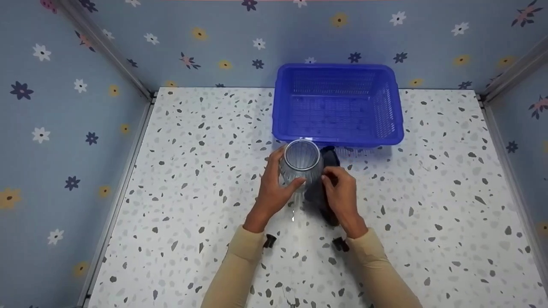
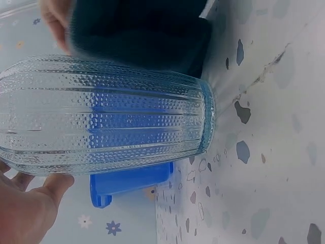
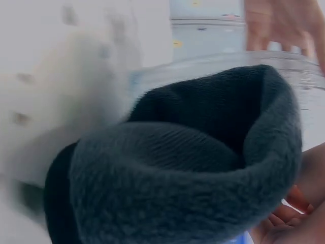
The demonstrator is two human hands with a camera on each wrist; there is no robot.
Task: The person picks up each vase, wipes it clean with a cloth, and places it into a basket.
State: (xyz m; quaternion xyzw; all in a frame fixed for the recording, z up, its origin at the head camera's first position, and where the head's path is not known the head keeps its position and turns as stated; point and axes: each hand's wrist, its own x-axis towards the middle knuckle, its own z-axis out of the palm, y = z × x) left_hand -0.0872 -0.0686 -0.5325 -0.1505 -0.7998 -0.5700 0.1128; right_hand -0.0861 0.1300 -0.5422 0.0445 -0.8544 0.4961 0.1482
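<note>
A clear ribbed glass vase (image 1: 295, 173) stands upright in front of the basket, its round mouth facing up. My left hand (image 1: 274, 186) grips it near the top from the left, thumb across the near side. Fine bumps cover the glass between the ribs in the left wrist view, and the base (image 2: 208, 117) is right at the tabletop. On the vase's other side my right hand (image 1: 342, 190) pinches the top of a dark, fuzzy cloth (image 3: 177, 198). The cloth hangs in folds along the glass, covering part of it in the right wrist view.
A blue plastic basket (image 1: 338, 140) with perforated walls sits just behind the vase, near the back wall. The white speckled tabletop (image 1: 205, 171) extends to both sides. Flower-patterned panels (image 1: 171, 42) enclose it at the back, left and right.
</note>
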